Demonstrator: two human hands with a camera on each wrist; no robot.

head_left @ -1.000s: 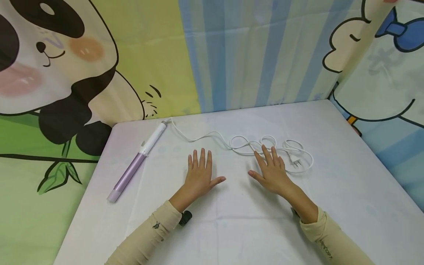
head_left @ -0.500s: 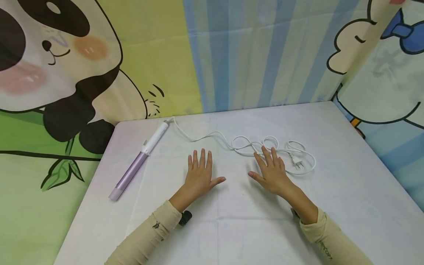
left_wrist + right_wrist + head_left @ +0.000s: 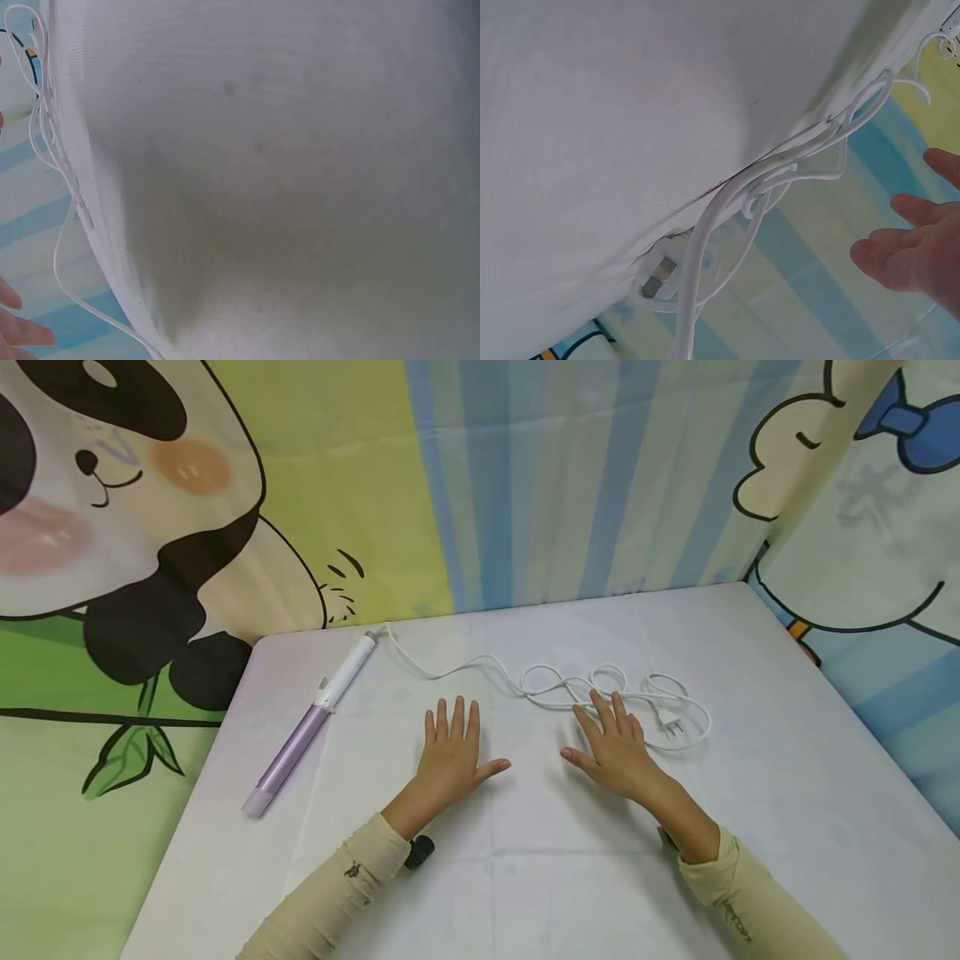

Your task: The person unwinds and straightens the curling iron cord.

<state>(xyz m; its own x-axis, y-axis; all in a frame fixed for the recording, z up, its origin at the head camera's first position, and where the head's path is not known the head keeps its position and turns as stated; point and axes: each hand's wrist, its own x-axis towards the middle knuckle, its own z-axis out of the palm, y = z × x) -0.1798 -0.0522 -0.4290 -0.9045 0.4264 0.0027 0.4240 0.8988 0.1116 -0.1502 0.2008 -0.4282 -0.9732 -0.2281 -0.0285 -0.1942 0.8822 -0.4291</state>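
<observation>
A curling iron (image 3: 307, 731) with a white handle and a purple barrel lies slantwise on the left of the white table. From its handle end a white cord (image 3: 450, 673) runs right into loose loops, ending in a two-pin plug (image 3: 670, 722). Between iron and loops is my left hand (image 3: 448, 766), palm down, fingers straight, thumb out, holding nothing. My right hand (image 3: 617, 753) is also palm down with spread fingers; its fingertips overlap the near loops in the head view. In the right wrist view, the fingers (image 3: 900, 251) appear apart from the looped cord (image 3: 735, 187).
The table (image 3: 525, 877) has a white cover with faint creases. Behind it hangs a striped and yellow cloth (image 3: 540, 485) with a printed panda (image 3: 202, 552) at left; another printed cloth (image 3: 870, 560) stands at right. A small black device (image 3: 420, 852) sits at the left cuff.
</observation>
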